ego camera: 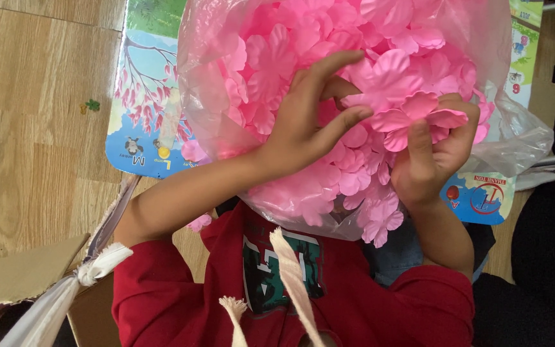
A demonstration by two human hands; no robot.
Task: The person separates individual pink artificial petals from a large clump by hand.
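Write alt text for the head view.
Two bare hands work in a clear plastic bag of pink fabric petals: the left hand spreads over them, the right hand pinches one. Below lie a printed poster and wood floor.

The clear plastic bag [521, 138] of pink fabric petals [303, 58] ran off the top edge. It covered most of the illustrated poster [146, 96], whose upper part was also cropped. The right hand [431, 151] hid its fingertips among petals. The cardboard box [20, 283] was cut by the lower-left corner.
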